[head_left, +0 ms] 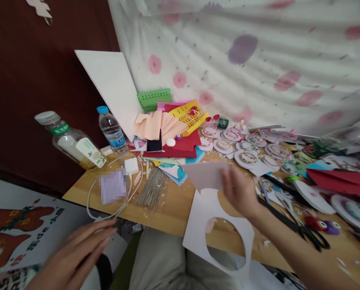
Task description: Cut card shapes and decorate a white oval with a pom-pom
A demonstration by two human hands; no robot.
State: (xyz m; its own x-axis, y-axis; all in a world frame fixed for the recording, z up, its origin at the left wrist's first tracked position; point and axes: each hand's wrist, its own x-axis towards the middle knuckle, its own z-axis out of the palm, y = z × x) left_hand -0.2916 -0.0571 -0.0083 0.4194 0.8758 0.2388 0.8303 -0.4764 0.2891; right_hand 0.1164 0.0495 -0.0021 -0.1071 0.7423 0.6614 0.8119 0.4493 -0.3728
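My right hand (240, 188) is closed on a piece of white card (202, 174), held above the wooden table and slightly blurred. Just below it, a white card with large round cut-outs (195, 225) lies across the table's front edge and hangs partly over my lap. My left hand (83, 249) is off the table at the lower left, fingers stretched out and nothing visible in them. Closest to that hand are a white cable (88, 201) and a blurred purple item (113, 187). A bundle of thin wires (152, 189) lies between the two hands.
Black-handled scissors (314, 237) lie at right beside paper scraps. Several beaded rings on white discs (249, 158) crowd the back right. A water bottle (112, 131) and a larger bottle (73, 141) stand left. A phone (154, 141) rests on coloured sheets; a white board (107, 80) leans behind.
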